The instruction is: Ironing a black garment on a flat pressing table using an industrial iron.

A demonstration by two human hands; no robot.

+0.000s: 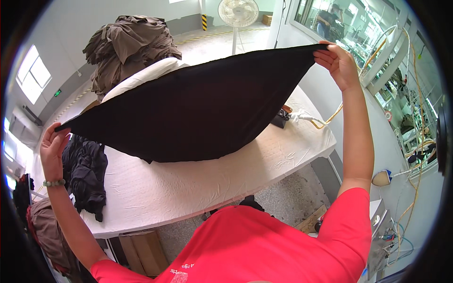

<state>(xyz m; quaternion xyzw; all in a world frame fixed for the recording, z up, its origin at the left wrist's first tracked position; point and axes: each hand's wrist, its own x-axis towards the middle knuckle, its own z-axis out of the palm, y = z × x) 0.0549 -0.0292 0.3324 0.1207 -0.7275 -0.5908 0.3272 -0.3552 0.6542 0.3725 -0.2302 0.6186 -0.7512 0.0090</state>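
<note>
A piece of black fabric [203,104] is stretched in the air above a white-covered ironing table [226,193], its lower edge sagging in a curve. At its left corner my left hand [53,146] pinches the cloth between thumb and fingers; a beaded bracelet circles that wrist. My right hand [340,68], raised higher and farther out, grips the opposite corner. Partly hidden behind the fabric's right side, a dark iron [280,119] rests on the table with a pale hose attached. Crumpled black garments [87,172] lie at the table's left end, close to my left forearm.
Beyond the table rises a tall heap of brown garments [132,47], near a white standing fan [238,12]. Hoses [413,155] hang by the windowed wall at right. Below the table are a cardboard box [144,250] and, farther left, more brown cloth [52,231].
</note>
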